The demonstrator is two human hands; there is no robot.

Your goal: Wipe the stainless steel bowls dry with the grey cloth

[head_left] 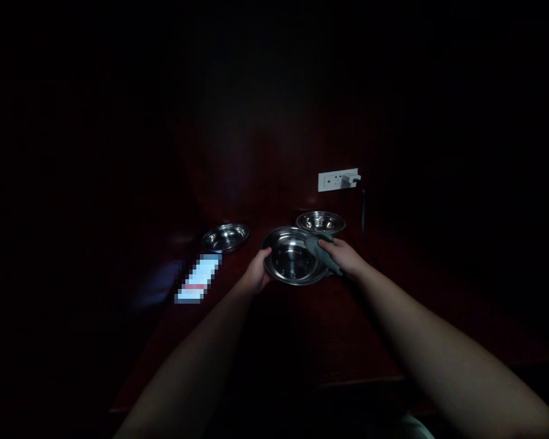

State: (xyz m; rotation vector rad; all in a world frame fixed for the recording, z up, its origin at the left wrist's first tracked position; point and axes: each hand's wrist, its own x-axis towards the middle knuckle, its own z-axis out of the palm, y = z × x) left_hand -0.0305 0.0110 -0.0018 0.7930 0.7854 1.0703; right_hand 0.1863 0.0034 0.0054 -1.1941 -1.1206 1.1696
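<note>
A shiny metal bowl is held up in front of me, its inside tilted toward me. My left hand grips its left rim, thumb over the edge. In my right hand is a grey-green cloth, pressed against the bowl's right rim and inner wall. Fingers of both hands beneath the bowl are hidden. Behind it on the right stands a second metal bowl, partly covered by the held one. Another metal bowl rests to the left.
A pixelated, brightly lit screen lies left of my left hand on the dark red table. The table's front edge runs below my forearms. On the back wall is a white socket plate with a plug and a hanging cable. Surroundings are very dark.
</note>
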